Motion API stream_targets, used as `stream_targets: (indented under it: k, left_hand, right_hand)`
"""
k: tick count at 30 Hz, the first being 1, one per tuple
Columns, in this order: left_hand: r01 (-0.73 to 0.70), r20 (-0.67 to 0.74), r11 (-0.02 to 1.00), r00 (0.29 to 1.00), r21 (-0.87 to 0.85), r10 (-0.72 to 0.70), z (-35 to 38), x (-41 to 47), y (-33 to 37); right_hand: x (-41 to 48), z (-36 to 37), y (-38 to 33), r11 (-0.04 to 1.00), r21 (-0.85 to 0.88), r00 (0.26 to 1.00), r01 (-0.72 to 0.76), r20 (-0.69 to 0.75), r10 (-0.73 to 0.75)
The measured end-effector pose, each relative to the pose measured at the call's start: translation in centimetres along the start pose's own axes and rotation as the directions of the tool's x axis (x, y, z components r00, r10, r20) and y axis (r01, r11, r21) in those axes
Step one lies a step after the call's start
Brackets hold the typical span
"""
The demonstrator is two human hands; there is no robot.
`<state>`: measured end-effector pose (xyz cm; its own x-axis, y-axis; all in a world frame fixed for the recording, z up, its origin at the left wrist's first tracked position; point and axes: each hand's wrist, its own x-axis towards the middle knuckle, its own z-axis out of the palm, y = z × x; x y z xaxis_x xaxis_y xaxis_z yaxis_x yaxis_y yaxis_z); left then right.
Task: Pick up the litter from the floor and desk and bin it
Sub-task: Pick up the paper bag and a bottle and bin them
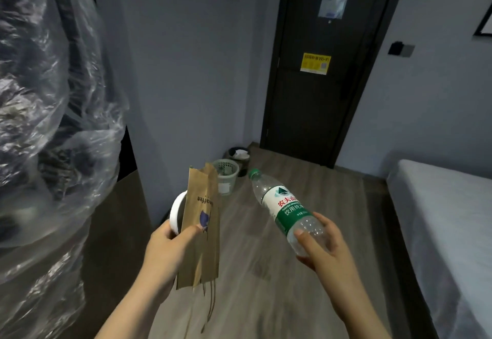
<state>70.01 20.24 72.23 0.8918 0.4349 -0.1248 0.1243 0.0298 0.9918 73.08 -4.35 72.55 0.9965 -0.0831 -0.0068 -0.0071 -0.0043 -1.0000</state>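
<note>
Head view. I am holding litter in both hands and facing the green bin [226, 176], which is standing on the floor [266, 272] against the wall.

My left hand [170, 242] is curling round a brown paper bag [202, 221], thumb pressing on its printed face. It is also pinching what looks like a white cup [175, 213] behind the bag. The bag is hanging upright on my side of the bin, partly covering the bin's left edge.

My right hand [319, 242] is wrapping round the base of a clear water bottle [282, 205]. The bottle is in the air, right of the bin and nearer me, its green cap pointing binwards.

A dark second bin [238, 156] holding white scraps is sitting just behind the green one.

Step, as I judge it: carrying, with the pick-up done for these pieces. The next move is calling for closing on the bin, bringing each hand over its mouth and releasing one piece at a time, bag end first.
</note>
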Motion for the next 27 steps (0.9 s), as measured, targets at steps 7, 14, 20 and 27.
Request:
stream_targets:
  k: [7,14,20,27]
  left_hand:
    - [0.014,-0.040,1.000,0.999,-0.023,-0.015,3.1,11.2,0.6]
    - [0.056,-0.003,0.998,0.998,-0.019,-0.056,3.7,25.2,0.2]
    - [0.072,-0.014,0.997,0.997,0.011,-0.072,3.4,38.0,2.4]
    - [0.139,0.039,0.990,0.990,-0.017,-0.138,4.8,48.9,2.1]
  right_hand:
    - [11.8,3.0,0.8,0.999,-0.036,0.999,-0.037,-0.010,0.037]
    - [24.1,9.0,2.3,0.991,-0.115,0.996,-0.075,-0.048,0.069]
    - [34.7,15.1,1.9,0.973,-0.211,0.995,-0.088,-0.061,0.077]
    - [44.5,19.8,2.7,0.949,-0.287,0.989,-0.132,-0.097,0.108]
